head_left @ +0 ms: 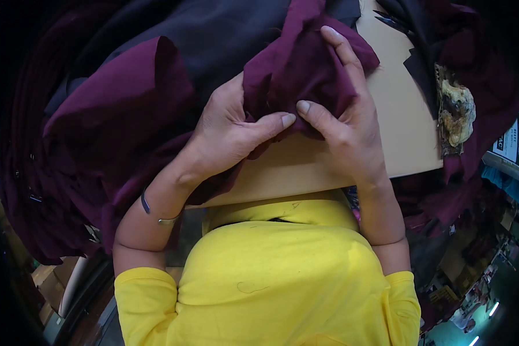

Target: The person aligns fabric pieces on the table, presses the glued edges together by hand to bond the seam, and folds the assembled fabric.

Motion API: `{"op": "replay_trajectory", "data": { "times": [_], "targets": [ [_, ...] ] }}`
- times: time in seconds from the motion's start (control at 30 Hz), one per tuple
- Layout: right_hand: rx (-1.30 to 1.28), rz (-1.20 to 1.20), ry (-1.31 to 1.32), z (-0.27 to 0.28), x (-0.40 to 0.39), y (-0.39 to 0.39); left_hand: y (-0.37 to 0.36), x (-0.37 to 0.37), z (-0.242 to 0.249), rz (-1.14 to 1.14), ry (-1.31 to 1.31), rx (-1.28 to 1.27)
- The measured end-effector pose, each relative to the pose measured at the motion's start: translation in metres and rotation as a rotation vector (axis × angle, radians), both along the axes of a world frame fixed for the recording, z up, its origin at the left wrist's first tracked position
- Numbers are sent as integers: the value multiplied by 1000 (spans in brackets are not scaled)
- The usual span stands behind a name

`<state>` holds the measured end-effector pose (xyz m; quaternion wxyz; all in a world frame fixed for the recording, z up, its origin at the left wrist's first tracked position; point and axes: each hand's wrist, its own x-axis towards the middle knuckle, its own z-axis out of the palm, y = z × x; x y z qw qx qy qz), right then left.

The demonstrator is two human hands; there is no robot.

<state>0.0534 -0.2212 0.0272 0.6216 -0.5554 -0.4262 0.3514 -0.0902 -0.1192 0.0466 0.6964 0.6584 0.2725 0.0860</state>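
A piece of maroon fabric (300,69) is held up between both hands over a tan board (406,127). My left hand (230,121) grips its left side, with the thumb lying on top near the lower edge and the other fingers hidden behind the cloth. On the right side, my right hand (352,109) pinches the cloth; its thumb presses near the lower edge and its index finger stretches along the upper right. The two thumb tips almost meet. Loose threads show along the fabric's edges.
More maroon cloth (115,98) and dark fabric (225,40) are heaped at the left and back. Black-handled scissors or snips (393,23) lie at the board's top right. A pale, rough lump (457,112) sits by the right edge, near a labelled box (508,144).
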Motion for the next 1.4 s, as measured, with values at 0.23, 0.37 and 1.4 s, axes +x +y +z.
{"op": "replay_trajectory", "data": {
  "times": [0.23, 0.37, 1.4],
  "targets": [
    [19, 20, 202, -2, 0, 1, -2, 1, -2, 89, -58, -50],
    [5, 30, 173, 3, -1, -1, -3, 0, 0, 50, -40, -23],
    [-41, 85, 111, -7, 5, -1, 1, 0, -3, 17, -32, -127]
  ]
}}
